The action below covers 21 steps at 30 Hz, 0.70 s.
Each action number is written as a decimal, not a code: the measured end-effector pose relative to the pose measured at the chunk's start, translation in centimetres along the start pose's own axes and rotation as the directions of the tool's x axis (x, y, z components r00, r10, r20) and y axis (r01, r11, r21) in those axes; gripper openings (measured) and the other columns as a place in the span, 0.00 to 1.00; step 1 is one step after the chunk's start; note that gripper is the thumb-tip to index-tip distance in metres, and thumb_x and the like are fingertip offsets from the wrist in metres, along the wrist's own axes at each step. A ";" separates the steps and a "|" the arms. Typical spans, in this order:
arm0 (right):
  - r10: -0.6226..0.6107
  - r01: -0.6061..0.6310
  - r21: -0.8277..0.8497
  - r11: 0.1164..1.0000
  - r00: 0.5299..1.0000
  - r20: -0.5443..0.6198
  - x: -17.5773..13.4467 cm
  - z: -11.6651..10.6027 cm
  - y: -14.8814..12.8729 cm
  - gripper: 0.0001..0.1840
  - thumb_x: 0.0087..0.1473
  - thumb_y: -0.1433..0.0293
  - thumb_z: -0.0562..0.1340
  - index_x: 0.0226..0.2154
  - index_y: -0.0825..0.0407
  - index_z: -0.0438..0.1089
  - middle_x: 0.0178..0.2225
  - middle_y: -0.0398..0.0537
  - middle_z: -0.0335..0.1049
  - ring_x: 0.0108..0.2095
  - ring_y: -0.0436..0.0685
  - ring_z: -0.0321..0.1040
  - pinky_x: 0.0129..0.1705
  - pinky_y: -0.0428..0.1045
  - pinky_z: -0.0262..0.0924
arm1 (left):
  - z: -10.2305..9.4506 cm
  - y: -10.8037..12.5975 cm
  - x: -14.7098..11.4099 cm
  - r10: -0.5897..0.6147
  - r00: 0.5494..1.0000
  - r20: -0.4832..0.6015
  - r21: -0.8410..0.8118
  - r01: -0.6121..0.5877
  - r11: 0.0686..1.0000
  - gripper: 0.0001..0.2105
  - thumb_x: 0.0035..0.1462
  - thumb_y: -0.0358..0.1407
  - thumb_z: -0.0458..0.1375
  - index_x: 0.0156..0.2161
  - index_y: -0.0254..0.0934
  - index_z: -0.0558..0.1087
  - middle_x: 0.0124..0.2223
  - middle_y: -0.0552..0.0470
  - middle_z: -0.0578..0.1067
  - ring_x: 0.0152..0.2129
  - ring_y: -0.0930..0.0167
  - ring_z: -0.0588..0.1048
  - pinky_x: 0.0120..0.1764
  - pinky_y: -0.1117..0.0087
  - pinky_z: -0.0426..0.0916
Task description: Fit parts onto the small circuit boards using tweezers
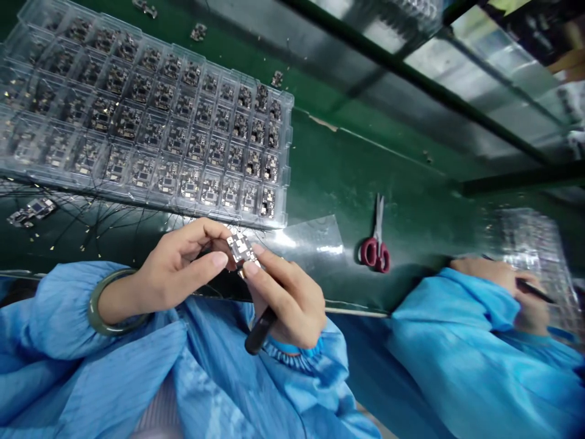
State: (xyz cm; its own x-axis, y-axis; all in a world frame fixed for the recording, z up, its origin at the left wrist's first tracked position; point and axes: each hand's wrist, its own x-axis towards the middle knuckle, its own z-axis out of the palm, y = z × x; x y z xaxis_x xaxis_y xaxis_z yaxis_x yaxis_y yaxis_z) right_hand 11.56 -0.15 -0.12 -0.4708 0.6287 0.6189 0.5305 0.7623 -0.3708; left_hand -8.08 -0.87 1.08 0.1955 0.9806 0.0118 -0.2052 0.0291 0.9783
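A small circuit board with white patches is pinched between the thumb and index finger of my right hand. A dark-handled tool also lies in that hand, its handle end poking out below the palm; its tip is hidden. My left hand, with a green bangle at the wrist, has its fingers curled at the board's left edge. The left index fingertip meets the board's upper corner, while the thumb stands slightly off it. Just beyond the hands is a clear compartment tray full of similar boards.
Red-handled scissors lie right of a clear plastic sheet. Thin black wires trail from the tray's near side beside a loose board. At right, a co-worker's hands hold a dark tool near another tray. A shelf bar crosses above.
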 end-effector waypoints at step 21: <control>-0.007 0.022 -0.118 0.993 0.992 0.127 0.7 -0.5 -1.2 0.13 0.55 0.76 0.63 0.44 0.52 0.72 0.44 0.51 0.77 0.25 0.52 0.68 0.24 0.49 0.62 | -0.2 -0.2 0.0 -0.034 0.997 -0.072 0.056 0.038 0.998 0.01 0.56 0.28 0.57 0.35 0.35 0.70 0.28 0.54 0.76 0.24 0.76 0.75 0.28 0.79 0.70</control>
State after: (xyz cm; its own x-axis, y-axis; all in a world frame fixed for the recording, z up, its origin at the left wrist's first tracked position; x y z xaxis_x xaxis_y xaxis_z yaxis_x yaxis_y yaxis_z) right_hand 10.95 -0.71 1.07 -0.5605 0.6375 0.5286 0.5992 0.7528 -0.2726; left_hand -8.21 -0.81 0.88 0.1328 0.9905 -0.0360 -0.1438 0.0552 0.9881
